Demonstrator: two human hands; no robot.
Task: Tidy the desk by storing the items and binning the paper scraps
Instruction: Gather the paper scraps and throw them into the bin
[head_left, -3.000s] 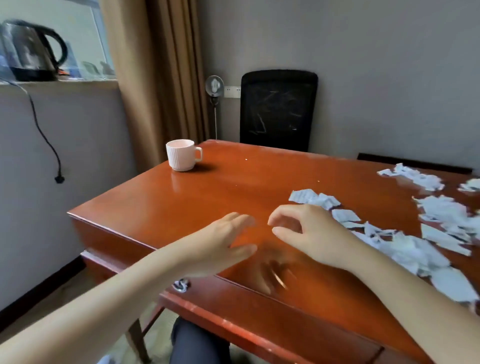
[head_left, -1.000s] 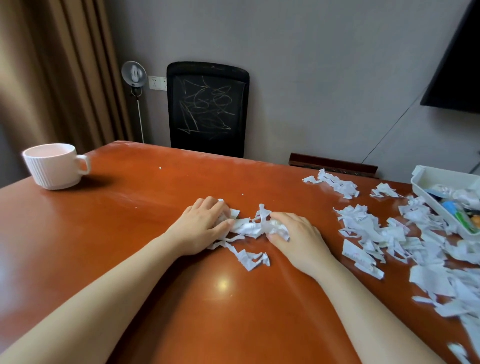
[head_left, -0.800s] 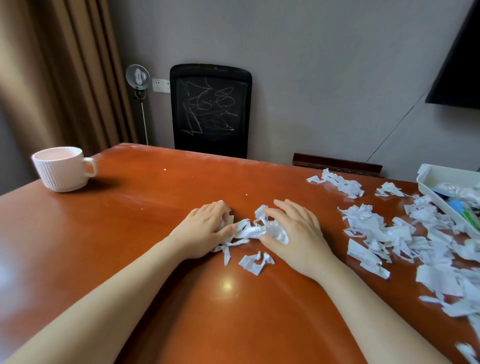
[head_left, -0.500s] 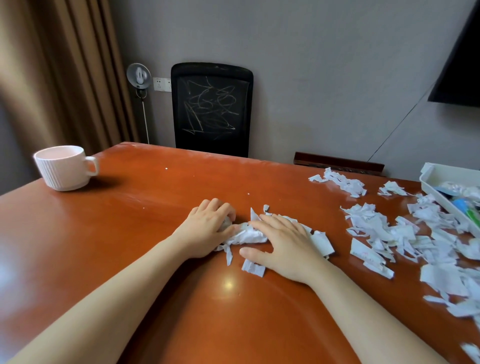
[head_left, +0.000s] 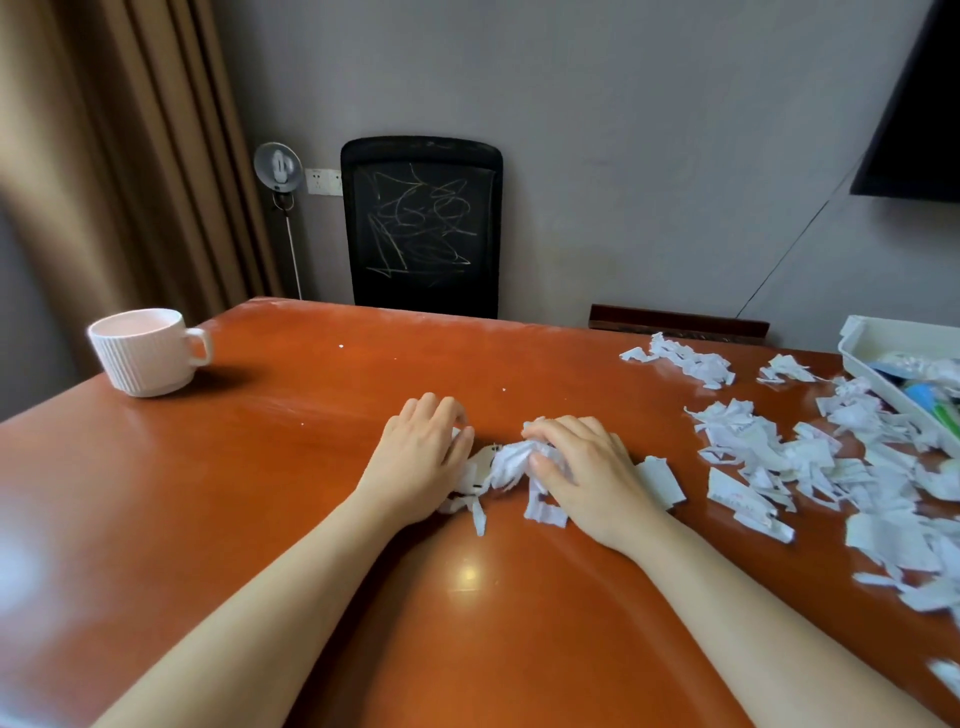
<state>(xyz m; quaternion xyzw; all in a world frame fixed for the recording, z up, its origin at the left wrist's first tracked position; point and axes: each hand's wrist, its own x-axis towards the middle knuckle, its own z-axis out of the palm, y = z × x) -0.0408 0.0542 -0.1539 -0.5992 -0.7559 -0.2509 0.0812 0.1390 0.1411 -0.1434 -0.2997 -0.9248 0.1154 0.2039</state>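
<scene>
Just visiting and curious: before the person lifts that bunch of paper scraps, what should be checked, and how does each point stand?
1. Grip of left hand and right hand on the bunched scraps: ok.
2. Whole bunch gathered: not ok, loose strips lie outside the grip.
3. Reach to the bin: cannot tell, none in view.
4. Arms clear of the ribbed mug: ok.
5. Desk cleared of scattered scraps: not ok.

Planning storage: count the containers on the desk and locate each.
2. A white mug stands near the far-left corner; a white tray sits at the right edge, partly cropped. Others may lie outside the frame.
</scene>
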